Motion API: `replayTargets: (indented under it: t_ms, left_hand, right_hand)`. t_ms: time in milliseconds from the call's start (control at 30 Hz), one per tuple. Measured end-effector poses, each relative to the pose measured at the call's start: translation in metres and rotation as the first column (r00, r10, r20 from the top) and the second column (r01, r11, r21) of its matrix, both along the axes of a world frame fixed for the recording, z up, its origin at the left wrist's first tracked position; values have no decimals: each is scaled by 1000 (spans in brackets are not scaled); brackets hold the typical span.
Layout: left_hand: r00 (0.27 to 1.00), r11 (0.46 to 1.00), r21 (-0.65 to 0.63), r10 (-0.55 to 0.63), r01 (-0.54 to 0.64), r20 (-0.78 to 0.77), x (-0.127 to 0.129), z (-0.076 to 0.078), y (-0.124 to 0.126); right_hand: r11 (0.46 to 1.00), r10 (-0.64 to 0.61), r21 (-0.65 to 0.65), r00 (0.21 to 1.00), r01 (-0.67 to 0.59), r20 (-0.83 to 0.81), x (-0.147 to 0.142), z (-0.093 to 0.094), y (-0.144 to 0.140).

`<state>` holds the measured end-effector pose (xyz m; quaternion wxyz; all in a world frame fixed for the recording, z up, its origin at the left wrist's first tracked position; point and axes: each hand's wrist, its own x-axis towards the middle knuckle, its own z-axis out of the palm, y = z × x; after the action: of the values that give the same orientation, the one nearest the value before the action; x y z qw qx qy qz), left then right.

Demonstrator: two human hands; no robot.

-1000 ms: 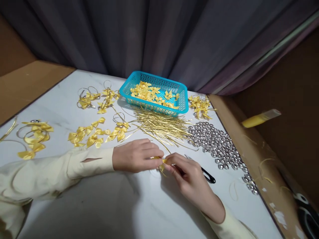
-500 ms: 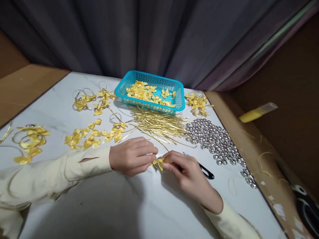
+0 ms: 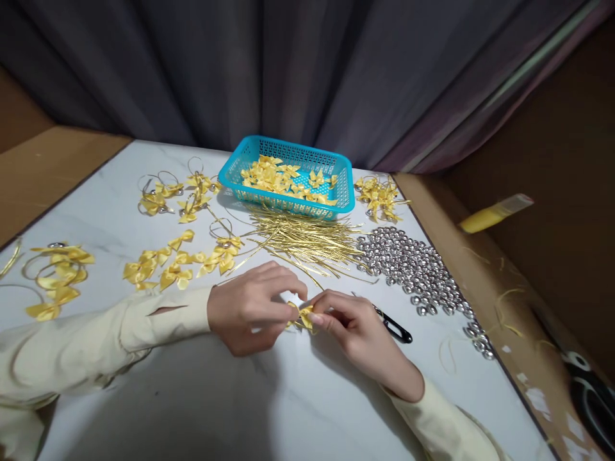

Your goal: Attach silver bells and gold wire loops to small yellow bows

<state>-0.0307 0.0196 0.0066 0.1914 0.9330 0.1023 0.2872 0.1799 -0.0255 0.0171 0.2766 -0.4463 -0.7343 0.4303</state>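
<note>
My left hand [image 3: 252, 307] and my right hand [image 3: 355, 330] meet just above the white table [image 3: 250, 410], near its middle. Both pinch one small yellow ribbon bow [image 3: 302, 315] between their fingertips. A thin gold strip runs from the bow back toward the pile of gold strips [image 3: 307, 240]. A black tool [image 3: 394, 328] sticks out from under my right hand; whether the hand grips it I cannot tell.
A blue basket [image 3: 343, 195] with yellow bows stands at the back. Silver bells [image 3: 413, 272] lie in a heap on the right. Finished bows with gold loops [image 3: 168, 262] are scattered left and behind. A yellow tube [image 3: 494, 214] and scissors [image 3: 593, 390] lie off the table's right edge.
Both hands shifted slightly left and nearer with the bow. My left fingers have curled more tightly over it, and the bow now shows more between the fingertips.
</note>
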Motion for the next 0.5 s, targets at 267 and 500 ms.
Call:
replayTargets:
  t_ms: [267, 500]
  left_hand:
    - [985, 801, -574, 131, -171, -110, 5, 11, 4]
    - [873, 728, -510, 259, -458, -414, 13, 19, -7]
  right_hand:
    - [999, 28, 44, 999, -29, 17, 2, 1, -1]
    - [995, 68, 69, 997, -71, 45, -1, 1, -5]
